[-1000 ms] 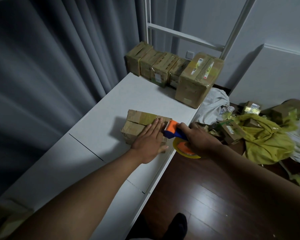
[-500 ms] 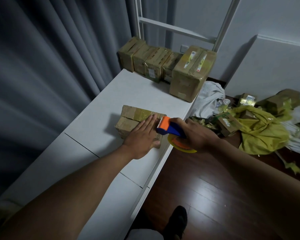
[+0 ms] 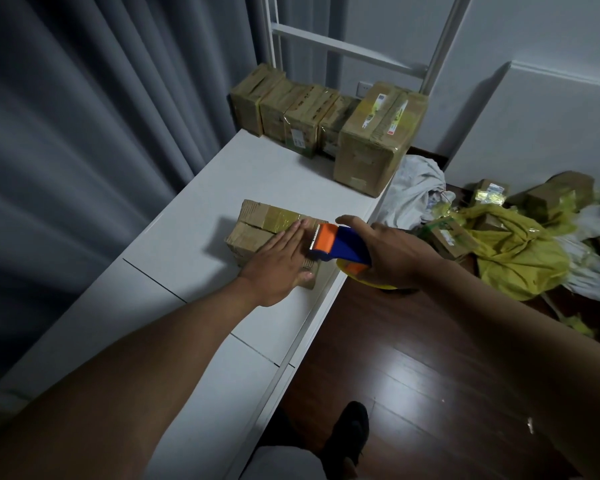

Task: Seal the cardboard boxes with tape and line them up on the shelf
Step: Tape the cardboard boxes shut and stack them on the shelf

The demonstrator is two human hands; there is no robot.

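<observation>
A flat, corrugated cardboard box (image 3: 267, 230) lies near the front edge of the smooth white shelf (image 3: 194, 244), a glossy strip of yellowish tape across its top. The left hand (image 3: 279, 261) lies flat on the box, fingers straight and together, pressing the lid. Just beside it the right hand (image 3: 394, 252) grips a tape gun (image 3: 336, 242) with fingers curled round the blue body; its orange head with a toothed blade sits at the box's right edge, and a yellow roll shows under the palm. At the shelf's far end stands a row of boxes (image 3: 326, 119), taped and shiny, the rightmost the biggest. Grey pleated curtains (image 3: 84, 133) hang on the left. On the dark polished wood floor (image 3: 413, 375) lie crumpled yellow wrapping (image 3: 513, 254), white cloth (image 3: 413, 188) and loose boxes.
</observation>
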